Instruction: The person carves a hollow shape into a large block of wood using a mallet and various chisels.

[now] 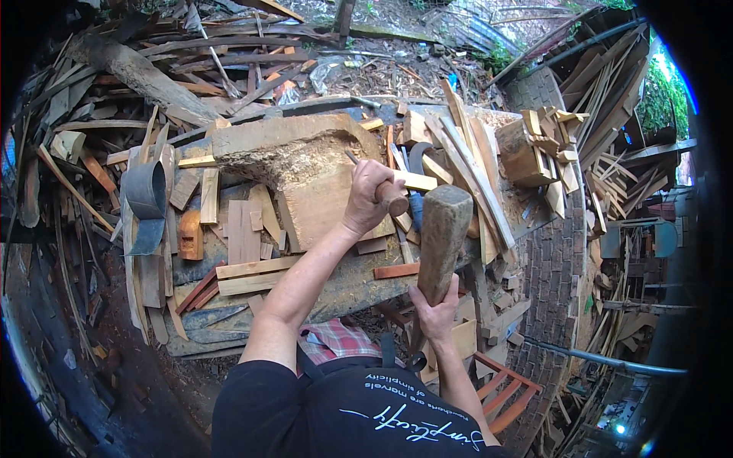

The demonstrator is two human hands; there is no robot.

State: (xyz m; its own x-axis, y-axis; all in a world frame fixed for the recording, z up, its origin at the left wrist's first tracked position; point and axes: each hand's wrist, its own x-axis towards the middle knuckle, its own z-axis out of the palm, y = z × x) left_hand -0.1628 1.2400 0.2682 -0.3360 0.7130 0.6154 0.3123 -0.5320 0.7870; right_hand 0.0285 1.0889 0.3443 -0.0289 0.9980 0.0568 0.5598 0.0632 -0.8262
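Observation:
My left hand (368,197) is closed around the wooden handle of a chisel (395,201). The short dark blade pokes out past my fingers toward a large block of wood (324,202). A rough hollow is cut into that block, with chips and splinters along its far side. Whether the blade touches the wood cannot be made out. My right hand (437,311) grips a heavy wooden mallet (447,221) low down, its thick head raised just right of the chisel handle and apart from it.
The workbench (321,298) carries offcuts, a wooden hand plane (191,235) and a curled dark sheet (145,191) at left. Long boards (477,179) and a squared timber block (525,156) lie at right. Stacked scrap wood (206,57) crowds behind; a red-brown slatted wooden frame (508,393) stands lower right.

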